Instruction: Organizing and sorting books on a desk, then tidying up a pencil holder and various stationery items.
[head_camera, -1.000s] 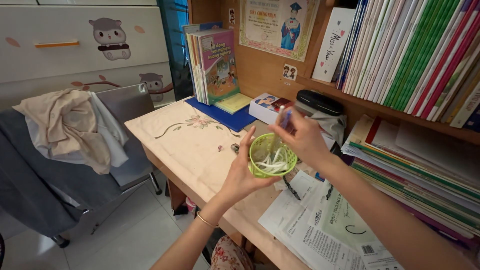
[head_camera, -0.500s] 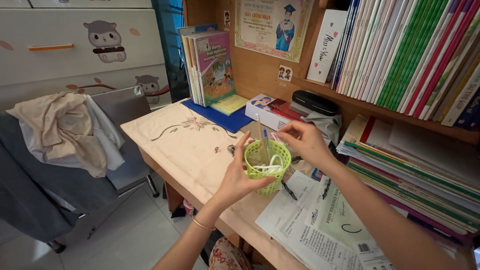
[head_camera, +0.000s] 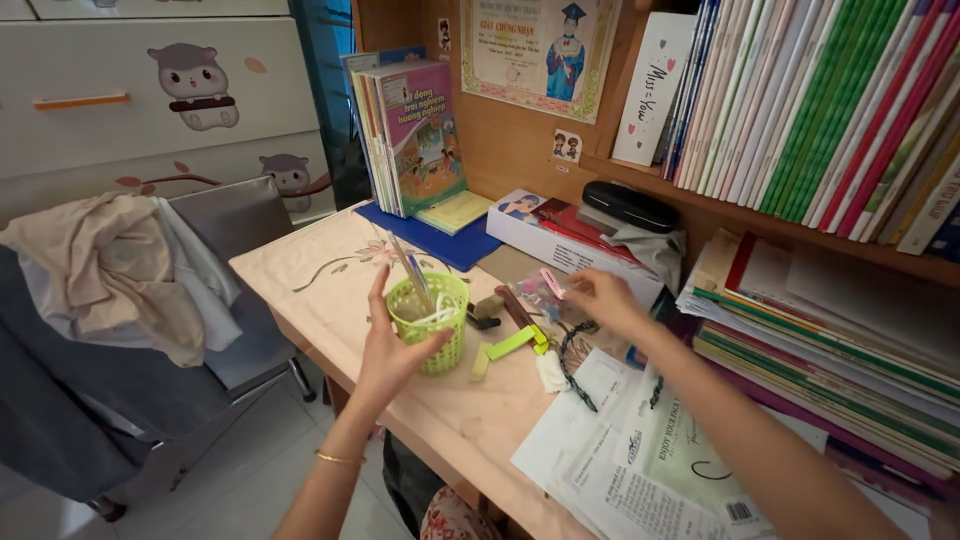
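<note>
Green basket (head_camera: 432, 325) gripped by left hand (head_camera: 385, 350); pink item (head_camera: 552, 283) pinched by right hand (head_camera: 598, 298). Tip risk: pens (head_camera: 412, 280) lean toward 11 o'clock.

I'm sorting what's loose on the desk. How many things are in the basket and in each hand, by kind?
Green basket, held by left hand: 1
Pens upright in it: 2
Pink item in right hand: 1
Total: 4

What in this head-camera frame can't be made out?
- Basket contents: wall hides all but a pen and a white cord.
- Right hand: its grip on a small pink item is too small to identify.
- Clutter on desk: small, partly overlapped.
- Papers: cut by bottom edge.
</note>
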